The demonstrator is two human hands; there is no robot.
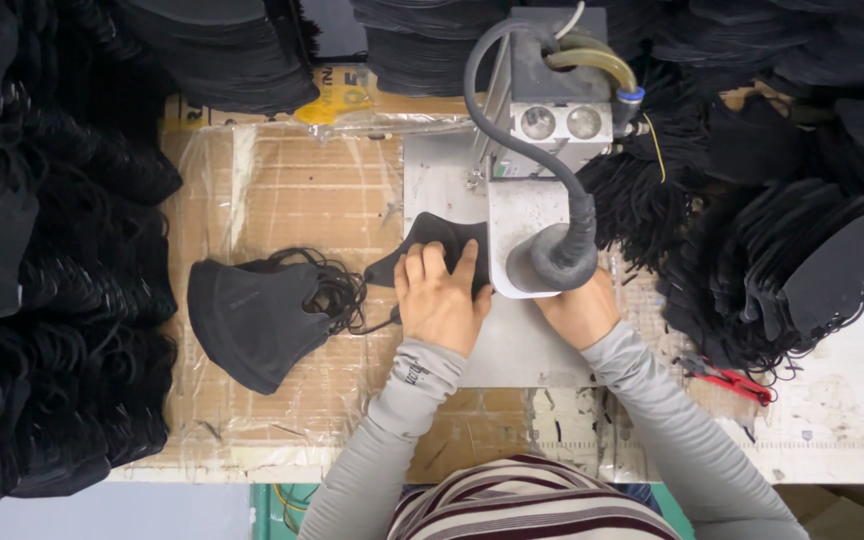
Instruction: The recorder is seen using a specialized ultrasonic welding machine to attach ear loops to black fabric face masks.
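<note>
Cardboard under clear plastic sheeting [282, 190] covers the bench, and on the grey metal plate [432, 180] at its middle lies a black face mask [432, 240], pressed flat under the left hand [439, 300]. Fingers are spread on top of it, palm down, not pinching, and they feed its right edge under the head of the press machine [537, 235]. The right hand [582, 312] sits just below that head, mostly hidden by the grey hose [522, 150]; whether it grips anything, I cannot tell. This looks like the positioning step at the press, and it calls for the mask edge to sit square under the head. The mask is dark, soft, folded to a pointed shape. To the left a finished mask [247, 320] rests with its loops tangled beside it. Stacks of black masks [52, 250] crowd both sides, and red snips [737, 380] lie at the right.
</note>
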